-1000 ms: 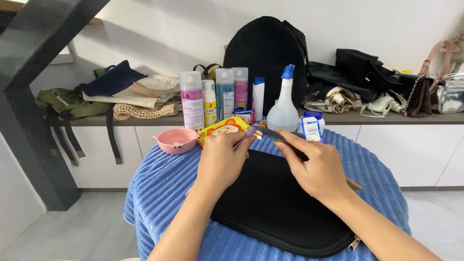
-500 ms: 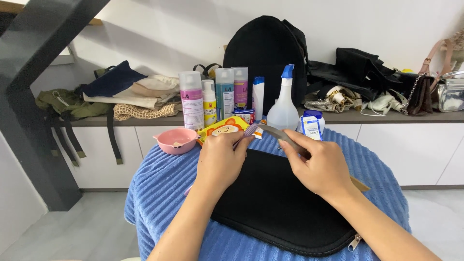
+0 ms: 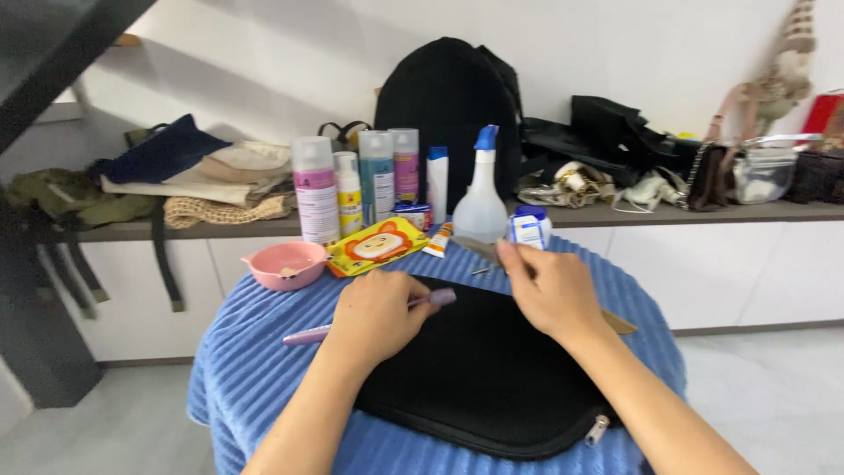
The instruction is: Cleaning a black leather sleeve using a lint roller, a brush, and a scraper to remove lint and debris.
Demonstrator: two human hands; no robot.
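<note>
Hands over black sleeve (image 3: 479, 374): left (image 3: 378, 317) closed around lilac pen (image 3: 308, 334), right (image 3: 549, 290) pinching thin metal tool (image 3: 479, 251).

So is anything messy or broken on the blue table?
Nothing looks broken or spilled. The bottles stand upright, the pink bowl sits level, and the black sleeve lies flat. The left hand holds a lilac pen-like tool.

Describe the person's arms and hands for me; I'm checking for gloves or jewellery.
Both arms are bare to the frame edge, no sleeves in view. The left hand and the right hand wear no gloves, and no rings, watch or bracelets show. The fingers are bare.
</note>
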